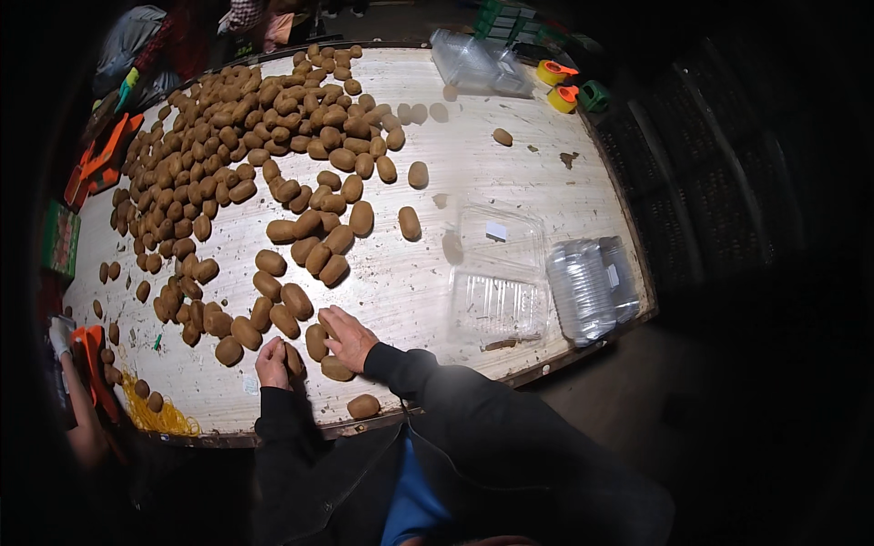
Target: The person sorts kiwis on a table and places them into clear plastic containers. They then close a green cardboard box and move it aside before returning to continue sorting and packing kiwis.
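Note:
Near the table's front edge, my left hand [273, 367] has its fingers closed around a kiwifruit [294, 360], partly hidden by the hand. My right hand [351, 339] reaches in from the right, palm down, with thumb and fingers about another kiwifruit [327, 323]. Two more, an upright kiwifruit [315, 342] and a lying kiwifruit [336, 368], rest right beside that hand. Closer to my body lies a single kiwifruit [363, 407]. To the right, a clear plastic clamshell box [502, 307] lies open beside stacked clamshells [584, 290].
A large heap of kiwifruit [225, 130] covers the table's [389, 293] far left. Tape dispensers [563, 97] and more plastic boxes [464, 61] stand far right. Yellow bands [153, 413] lie front left, near another person's gloved hand [61, 334] and an orange tool [95, 372].

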Motion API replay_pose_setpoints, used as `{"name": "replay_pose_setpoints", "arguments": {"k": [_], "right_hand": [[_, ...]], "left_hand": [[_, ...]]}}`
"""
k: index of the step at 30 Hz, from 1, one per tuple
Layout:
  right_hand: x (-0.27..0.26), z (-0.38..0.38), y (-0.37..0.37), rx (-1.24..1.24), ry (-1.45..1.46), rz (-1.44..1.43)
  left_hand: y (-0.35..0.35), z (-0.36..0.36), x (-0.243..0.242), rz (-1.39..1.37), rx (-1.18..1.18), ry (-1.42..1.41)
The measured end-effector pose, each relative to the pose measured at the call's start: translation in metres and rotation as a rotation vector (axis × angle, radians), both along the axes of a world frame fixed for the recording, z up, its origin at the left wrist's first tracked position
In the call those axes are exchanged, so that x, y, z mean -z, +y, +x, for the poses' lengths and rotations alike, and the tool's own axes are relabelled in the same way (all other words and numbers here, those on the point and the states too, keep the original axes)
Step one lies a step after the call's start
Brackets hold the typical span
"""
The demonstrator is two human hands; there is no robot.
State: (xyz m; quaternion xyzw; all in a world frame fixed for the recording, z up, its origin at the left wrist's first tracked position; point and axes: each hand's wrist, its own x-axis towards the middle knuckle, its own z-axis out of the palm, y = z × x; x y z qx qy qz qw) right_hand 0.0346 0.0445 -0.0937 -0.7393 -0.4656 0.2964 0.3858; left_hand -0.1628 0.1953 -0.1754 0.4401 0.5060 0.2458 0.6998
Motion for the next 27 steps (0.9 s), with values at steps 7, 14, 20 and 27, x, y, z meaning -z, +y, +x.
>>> {"name": "replay_pose_setpoints", "arguments": {"k": [7, 14, 20, 27], "right_hand": [[-0.023, 0.008, -0.052, 0.242, -0.018, 0.118], [-0.050, 0.001, -0.105, 0.192, 0.061, 0.237], [-0.053, 0.001, -0.201, 0.432, -0.110, 0.233], [0.012, -0.091, -0.348, 1.385, 0.349, 0.020]], "left_hand": [[0.001, 0.030, -0.090, -0.315, 0.020, -0.109], [-0.054, 0.087, -0.171, 0.096, 0.508, -0.254], [-0.158, 0.155, -0.188, 0.157, 0.823, -0.243], [-0.265, 0.200, -0.173, -0.069, 1.585, -0.106]]}}
